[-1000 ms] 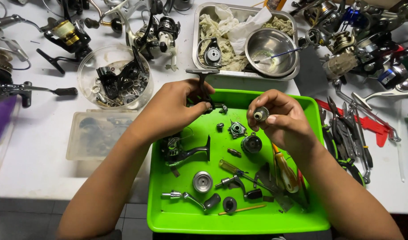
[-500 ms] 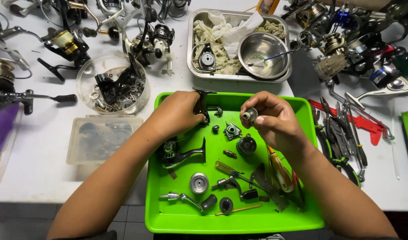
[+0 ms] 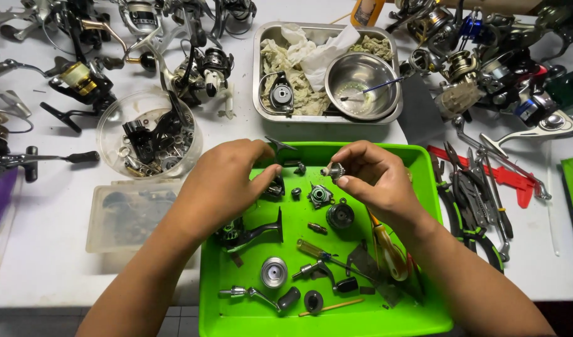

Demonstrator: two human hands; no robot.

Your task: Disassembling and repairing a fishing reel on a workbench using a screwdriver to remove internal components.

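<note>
My right hand (image 3: 377, 181) pinches a small metal gear-like reel part (image 3: 334, 170) above a bright green tray (image 3: 424, 187). My left hand (image 3: 221, 187) hovers over the tray's upper left, its fingers curled around a dark reel piece (image 3: 277, 186) whose black tip pokes out above. In the tray lie a black reel body with a stem (image 3: 249, 232), a silver spool (image 3: 274, 272), a round dark gear housing (image 3: 340, 215), a crank handle (image 3: 258, 294), a screwdriver (image 3: 327, 254) and several small parts.
A steel tray (image 3: 261, 75) with rags and a steel bowl (image 3: 361, 78) sits behind. A clear round tub of black parts (image 3: 150, 134) and a clear lidded box (image 3: 127, 215) stand to the left. Fishing reels crowd the back; pliers and red tools (image 3: 480, 187) lie to the right.
Both hands have shifted slightly lower in view as the camera moved. My right hand still holds the small part; my left hand has drawn closer to it.
</note>
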